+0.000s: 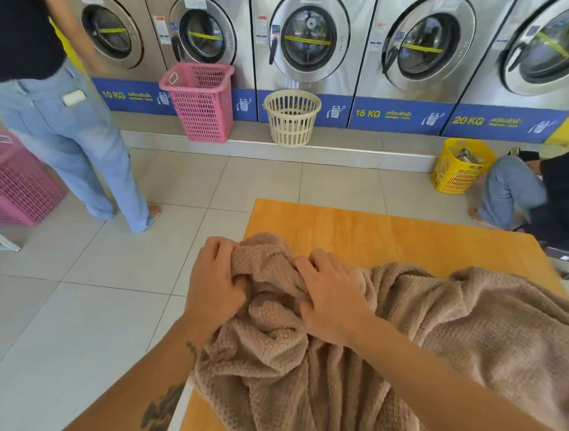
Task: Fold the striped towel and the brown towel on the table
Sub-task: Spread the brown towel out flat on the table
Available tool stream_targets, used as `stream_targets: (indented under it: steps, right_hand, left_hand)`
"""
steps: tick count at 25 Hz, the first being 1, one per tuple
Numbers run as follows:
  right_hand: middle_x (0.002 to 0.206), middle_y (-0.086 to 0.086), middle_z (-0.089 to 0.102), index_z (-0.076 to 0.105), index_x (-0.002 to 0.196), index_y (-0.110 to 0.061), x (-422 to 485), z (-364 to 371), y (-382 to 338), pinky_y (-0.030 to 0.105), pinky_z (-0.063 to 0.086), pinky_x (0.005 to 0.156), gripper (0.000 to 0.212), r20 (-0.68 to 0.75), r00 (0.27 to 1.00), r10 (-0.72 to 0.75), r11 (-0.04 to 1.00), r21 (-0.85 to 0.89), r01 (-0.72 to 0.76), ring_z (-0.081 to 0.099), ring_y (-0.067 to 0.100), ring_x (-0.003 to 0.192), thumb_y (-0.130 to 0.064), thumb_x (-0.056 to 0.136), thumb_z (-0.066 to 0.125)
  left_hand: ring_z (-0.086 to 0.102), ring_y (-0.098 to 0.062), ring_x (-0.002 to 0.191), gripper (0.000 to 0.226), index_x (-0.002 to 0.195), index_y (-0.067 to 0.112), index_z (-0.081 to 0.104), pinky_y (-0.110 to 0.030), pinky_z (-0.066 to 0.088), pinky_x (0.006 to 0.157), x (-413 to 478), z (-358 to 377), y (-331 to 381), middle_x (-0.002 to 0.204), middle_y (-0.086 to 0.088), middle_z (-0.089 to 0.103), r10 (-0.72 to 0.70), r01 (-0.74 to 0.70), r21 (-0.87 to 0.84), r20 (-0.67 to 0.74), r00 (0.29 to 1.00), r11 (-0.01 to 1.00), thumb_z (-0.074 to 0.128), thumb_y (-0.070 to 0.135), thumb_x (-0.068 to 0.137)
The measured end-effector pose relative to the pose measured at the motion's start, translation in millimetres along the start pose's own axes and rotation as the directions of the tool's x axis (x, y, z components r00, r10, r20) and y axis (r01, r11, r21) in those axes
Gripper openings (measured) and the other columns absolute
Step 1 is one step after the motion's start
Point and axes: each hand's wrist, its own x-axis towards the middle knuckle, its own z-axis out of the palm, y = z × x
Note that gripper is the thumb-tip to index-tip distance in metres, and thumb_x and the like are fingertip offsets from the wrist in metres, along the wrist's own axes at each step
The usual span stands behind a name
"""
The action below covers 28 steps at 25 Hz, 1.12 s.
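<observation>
The brown towel [417, 333] lies crumpled in a heap over the near part of the orange wooden table [373, 231], one bunched end hanging over the table's left edge. My left hand [214, 284] grips that bunched end at the left edge, fingers curled into the fabric. My right hand [330, 297] grips a fold of the same towel just to the right, a short span of cloth between the two hands. No striped towel shows in this view.
A row of steel washing machines [310, 39] lines the far wall. On the tiled floor stand two pink baskets [200, 99], a cream basket [291, 117] and a yellow basket [460, 165]. One person stands [70, 127] at left; another crouches [532, 195] at right beyond the table.
</observation>
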Motion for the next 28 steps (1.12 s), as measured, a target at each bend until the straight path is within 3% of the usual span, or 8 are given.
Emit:
stream_targets:
  steps: [3, 7, 10, 12, 17, 22, 26, 28]
  right_hand:
    - [0.149, -0.002, 0.03, 0.03, 0.149, -0.038, -28.4, 1.1, 8.0, 0.045, 0.034, 0.11, 0.058, 0.487, 0.873, 0.024, 0.973, 0.19, -0.133, 0.029, 0.026, 0.138, -0.04, 0.094, 0.051]
    - [0.129, 0.003, 0.05, 0.046, 0.134, -0.033, -16.5, 3.2, 12.8, 0.035, 0.049, 0.076, 0.041, 0.41, 0.895, 0.179, 0.812, 0.452, -0.369, 0.059, 0.02, 0.097, -0.013, 0.099, 0.046]
    - [0.153, 0.003, 0.033, 0.027, 0.151, -0.036, 2.2, 6.8, 1.1, 0.039, 0.046, 0.095, 0.065, 0.506, 0.842, 0.189, 0.891, 0.273, -0.364, 0.042, 0.031, 0.133, -0.024, 0.095, 0.056]
    - [0.146, 0.003, 0.037, 0.042, 0.143, -0.035, 11.5, 12.3, -10.7, 0.047, 0.041, 0.102, 0.057, 0.515, 0.844, 0.152, 0.957, 0.137, -0.256, 0.035, 0.034, 0.134, -0.022, 0.089, 0.055]
    - [0.093, -0.002, 0.058, 0.057, 0.089, -0.021, 34.1, -10.1, -10.0, 0.037, 0.044, 0.064, 0.015, 0.316, 0.935, 0.164, 0.871, 0.398, -0.287, 0.055, 0.019, 0.08, -0.007, 0.085, 0.052]
    - [0.068, -0.001, 0.043, 0.044, 0.081, -0.015, 79.7, -47.0, 2.5, 0.024, 0.033, 0.051, 0.019, -0.127, 0.951, 0.28, 0.757, 0.639, -0.138, 0.038, 0.013, 0.058, -0.003, 0.087, 0.057]
    - [0.096, -0.001, 0.056, 0.05, 0.112, -0.028, 129.6, -52.8, 17.8, 0.029, 0.041, 0.059, 0.03, 0.244, 0.945, 0.219, 0.848, 0.431, -0.308, 0.055, 0.017, 0.083, -0.014, 0.088, 0.061]
    - [0.104, 0.002, 0.059, 0.057, 0.106, -0.024, 144.3, -38.7, 30.4, 0.031, 0.045, 0.063, 0.022, 0.238, 0.931, 0.278, 0.916, 0.226, -0.332, 0.057, 0.021, 0.086, -0.013, 0.087, 0.053]
  left_hand:
    - [0.049, -0.017, 0.108, 0.046, 0.117, 0.028, 0.052, -0.037, 0.047, 0.093, -34.1, -14.8, -22.4, 0.123, 0.008, 0.043, -0.034, 0.005, 0.071, 0.418, 0.908, 0.997, 0.064, 0.027, 0.072]
    - [0.054, -0.019, 0.104, 0.015, 0.099, 0.036, 0.054, -0.037, 0.044, 0.089, -39.6, -28.1, -10.5, 0.111, 0.008, 0.055, -0.238, 0.314, -0.07, 0.507, 0.829, 0.947, 0.063, 0.034, 0.088]
    - [0.053, -0.026, 0.1, 0.051, 0.12, 0.045, 0.039, -0.044, 0.039, 0.091, -30.1, -33.0, 0.1, 0.1, 0.005, 0.06, -0.285, 0.238, 0.16, 0.591, 0.754, 0.958, 0.067, 0.03, 0.08]
    - [0.049, -0.028, 0.109, 0.067, 0.131, 0.053, 0.036, -0.044, 0.032, 0.092, -25.1, -31.0, 2.0, 0.109, 0.005, 0.058, -0.337, 0.165, 0.311, 0.654, 0.678, 0.936, 0.067, 0.031, 0.076]
    - [0.055, -0.022, 0.085, 0.014, 0.08, 0.029, 0.05, -0.04, 0.042, 0.072, 3.3, -40.6, -2.3, 0.087, 0.007, 0.051, -0.223, 0.178, 0.146, 0.395, 0.891, 0.973, 0.06, 0.021, 0.074]
    - [0.054, -0.029, 0.066, 0.031, 0.097, 0.022, 0.047, -0.035, 0.039, 0.052, 71.0, -52.8, 1.6, 0.071, 0.001, 0.055, -0.213, 0.21, -0.055, -0.042, 0.976, 0.976, 0.059, 0.005, 0.074]
    - [0.055, -0.037, 0.101, 0.054, 0.131, 0.021, 0.041, -0.043, 0.045, 0.074, 124.9, -48.8, -11.9, 0.111, -0.009, 0.056, -0.26, 0.273, 0.088, -0.133, 0.956, 0.958, 0.059, 0.014, 0.08]
    - [0.044, -0.039, 0.121, 0.069, 0.145, 0.028, 0.023, -0.053, 0.04, 0.093, 130.7, -40.5, -17.9, 0.136, -0.014, 0.04, -0.39, 0.386, 0.237, -0.031, 0.92, 0.892, 0.059, 0.029, 0.086]
